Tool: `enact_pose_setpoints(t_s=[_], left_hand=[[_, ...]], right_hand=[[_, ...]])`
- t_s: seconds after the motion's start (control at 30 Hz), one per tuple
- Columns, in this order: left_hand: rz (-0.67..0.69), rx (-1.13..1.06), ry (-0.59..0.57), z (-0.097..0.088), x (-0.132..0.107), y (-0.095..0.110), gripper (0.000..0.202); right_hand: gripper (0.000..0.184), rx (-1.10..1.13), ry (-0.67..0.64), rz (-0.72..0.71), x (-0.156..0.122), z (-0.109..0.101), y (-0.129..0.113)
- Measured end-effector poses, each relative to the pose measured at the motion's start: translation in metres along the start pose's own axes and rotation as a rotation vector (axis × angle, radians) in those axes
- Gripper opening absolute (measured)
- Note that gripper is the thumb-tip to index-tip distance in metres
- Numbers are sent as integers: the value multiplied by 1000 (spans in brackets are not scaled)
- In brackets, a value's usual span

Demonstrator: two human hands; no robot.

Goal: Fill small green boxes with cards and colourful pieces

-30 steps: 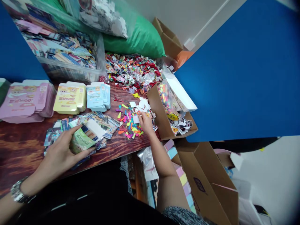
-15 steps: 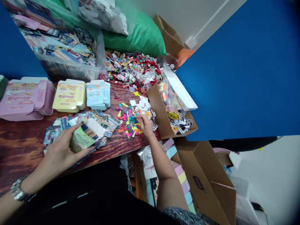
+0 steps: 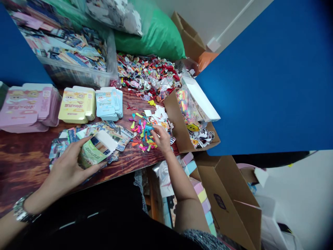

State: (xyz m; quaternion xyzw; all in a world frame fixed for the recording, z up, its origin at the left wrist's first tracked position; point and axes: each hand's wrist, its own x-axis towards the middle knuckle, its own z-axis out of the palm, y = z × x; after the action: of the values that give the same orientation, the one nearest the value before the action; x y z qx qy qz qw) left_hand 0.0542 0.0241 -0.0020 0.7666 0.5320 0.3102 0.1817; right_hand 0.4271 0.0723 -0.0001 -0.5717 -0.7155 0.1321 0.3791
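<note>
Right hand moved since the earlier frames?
Yes, slightly: against the cardboard box beside it, the right hand now sits a little lower in the view, toward the person's body.

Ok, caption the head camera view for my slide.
Left hand holds a green carton as right hand touches colourful cutouts on a wood-grain table.
</note>
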Motion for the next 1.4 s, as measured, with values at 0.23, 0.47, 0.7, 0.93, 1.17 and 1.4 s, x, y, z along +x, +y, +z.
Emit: enact_pose_setpoints(t_s=[0.23, 0.47, 0.7, 0.93, 1.17, 1.4], left_hand=[[-43, 9, -10, 0, -1, 1, 91], [-18, 12, 2, -1, -1, 1, 88], [-26, -20, -15, 2, -1, 3, 87], [-1, -132, -91, 5, -4, 10, 88], [3, -128, -59, 4, -9, 5, 85], [-76, -142, -121, 3, -11, 1, 87]], right_hand=[[27, 152, -21, 247, 6, -3, -1], [40, 477, -115, 417, 5, 0, -8], [47, 813, -109, 603, 4, 13, -40], [18, 1341, -91, 951, 12, 24, -85], [15, 1314, -48, 962, 14, 17, -89], [36, 668, -101, 643, 2, 6, -36]])
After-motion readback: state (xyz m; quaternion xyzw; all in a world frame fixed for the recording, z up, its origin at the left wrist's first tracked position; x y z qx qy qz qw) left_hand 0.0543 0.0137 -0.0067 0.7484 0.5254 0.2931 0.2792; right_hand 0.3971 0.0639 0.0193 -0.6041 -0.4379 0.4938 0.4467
